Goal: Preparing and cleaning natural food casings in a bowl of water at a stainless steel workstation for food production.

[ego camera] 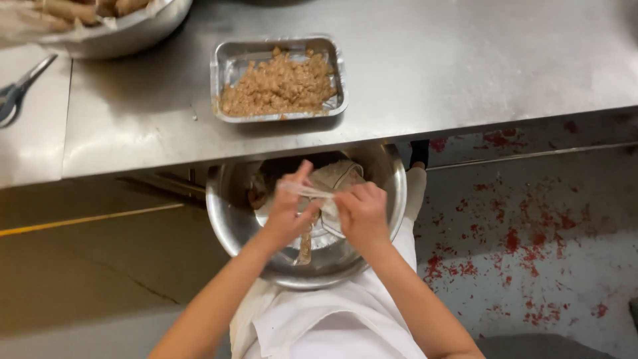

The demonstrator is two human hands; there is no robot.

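Observation:
My left hand (287, 211) and my right hand (363, 214) are together over a large steel bowl (226, 213) that sits in my lap below the table edge. Both hands pinch a thin, pale, translucent casing-like skin (312, 192) stretched between them. A strip of brownish filling hangs from it down into the bowl (305, 247). More pale skin lies in the bowl behind my fingers. On the steel table (465, 66) just beyond stands a rectangular foil tray (229, 60) of brown minced filling (279, 86).
A big steel bowl (133, 33) holding sausage-like rolls sits at the table's back left. Scissors (16, 90) lie on a white board at far left. Below right is a grey floor with red speckles (531, 246). I wear a white apron (332, 319).

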